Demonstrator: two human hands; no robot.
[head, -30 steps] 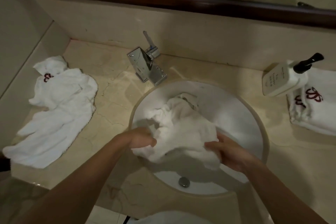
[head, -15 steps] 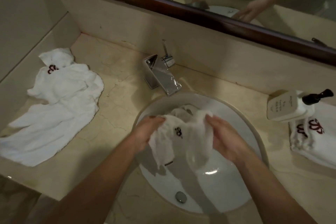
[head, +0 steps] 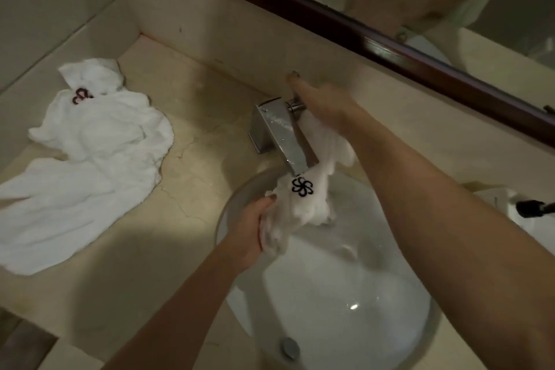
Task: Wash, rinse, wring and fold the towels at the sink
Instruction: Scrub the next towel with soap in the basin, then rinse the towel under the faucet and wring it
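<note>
Basically rinse step: left hand point(head: 250, 233) grips the towel point(head: 303, 198) bunched under the tap point(head: 283, 137), over the sink point(head: 426, 318). Right hand point(head: 322, 106) reaches at the tap lever, fingers straight; whether it also holds towel, can't tell. Next: start water.

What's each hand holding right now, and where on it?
Left hand grips the white towel at its lower bunched end, over the sink basin. Right hand reaches to the faucet handle; whether it holds the towel's upper end cannot be told.
</note>
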